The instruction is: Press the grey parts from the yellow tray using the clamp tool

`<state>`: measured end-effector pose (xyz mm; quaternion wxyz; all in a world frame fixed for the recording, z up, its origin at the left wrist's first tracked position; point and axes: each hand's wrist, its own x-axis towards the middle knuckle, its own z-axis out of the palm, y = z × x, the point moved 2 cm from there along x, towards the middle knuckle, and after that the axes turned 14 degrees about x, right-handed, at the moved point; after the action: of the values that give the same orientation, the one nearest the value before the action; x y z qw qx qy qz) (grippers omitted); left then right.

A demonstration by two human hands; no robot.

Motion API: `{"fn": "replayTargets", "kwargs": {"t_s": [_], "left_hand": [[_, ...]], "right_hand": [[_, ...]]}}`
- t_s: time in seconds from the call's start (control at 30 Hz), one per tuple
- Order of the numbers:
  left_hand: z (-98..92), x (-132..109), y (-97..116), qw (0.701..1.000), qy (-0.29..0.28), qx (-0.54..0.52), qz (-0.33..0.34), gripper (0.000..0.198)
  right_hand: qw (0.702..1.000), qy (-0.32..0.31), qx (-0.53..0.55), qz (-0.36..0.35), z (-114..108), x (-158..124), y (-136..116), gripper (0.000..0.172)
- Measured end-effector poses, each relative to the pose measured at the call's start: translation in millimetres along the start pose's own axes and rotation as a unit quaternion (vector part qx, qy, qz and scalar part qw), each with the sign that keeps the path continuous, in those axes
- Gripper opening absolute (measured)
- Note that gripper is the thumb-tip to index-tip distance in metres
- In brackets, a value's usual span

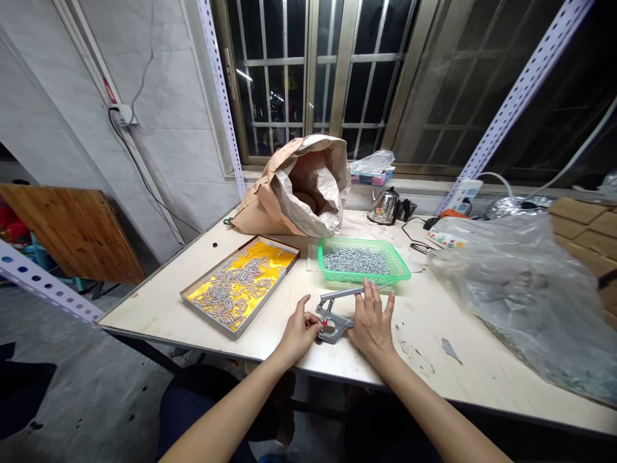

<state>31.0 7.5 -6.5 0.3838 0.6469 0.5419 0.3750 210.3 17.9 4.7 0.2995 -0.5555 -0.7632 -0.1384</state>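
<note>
A grey metal lever tool (336, 326) with a coil spring between its arms and a red bit near the jaw lies at the table's front edge. My right hand (374, 321) rests around its handles, fingers over the long upper lever. At the jaw end, my left hand (301, 333) has thumb and fingers pinched together; what they hold is too small to make out. Just behind is a green plastic basket (405, 275) full of small grey metal pieces (355, 260). Left of my hands lies a shallow tray (237, 333) with yellow lining and many small metal springs (231, 292).
A large open paper sack (270, 209) lies at the back of the table. Near the window stands a metal kettle (383, 207). A big clear plastic bag (525, 302) covers the right side, beside cardboard boxes (585, 225). A small grey scrap (450, 350) lies front right.
</note>
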Motion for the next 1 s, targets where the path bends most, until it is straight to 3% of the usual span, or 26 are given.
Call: {"fn": "replayTargets", "kwargs": {"t_s": [0.23, 0.4, 0.77, 1.0], "left_hand": [[-1.6, 2.3, 3.1, 0.996, -0.055, 0.056, 0.047, 0.07], [-5.4, 6.3, 12.7, 0.991, -0.109, 0.075, 0.033, 0.08], [-7.4, 5.6, 21.6, 0.979, -0.127, 0.157, 0.042, 0.09], [-2.2, -2.5, 20.8, 0.988, -0.137, 0.07, 0.008, 0.092]], "right_hand": [[1.0, 0.003, -0.012, 0.009, -1.1, -0.5, -2.1, 0.058], [1.0, 0.015, -0.004, 0.008, -2.3, -1.1, -3.2, 0.059], [0.999, 0.031, 0.004, 0.008, -5.1, 0.7, -4.3, 0.056], [1.0, 0.023, -0.006, 0.01, -6.0, 0.7, -5.9, 0.059]]}}
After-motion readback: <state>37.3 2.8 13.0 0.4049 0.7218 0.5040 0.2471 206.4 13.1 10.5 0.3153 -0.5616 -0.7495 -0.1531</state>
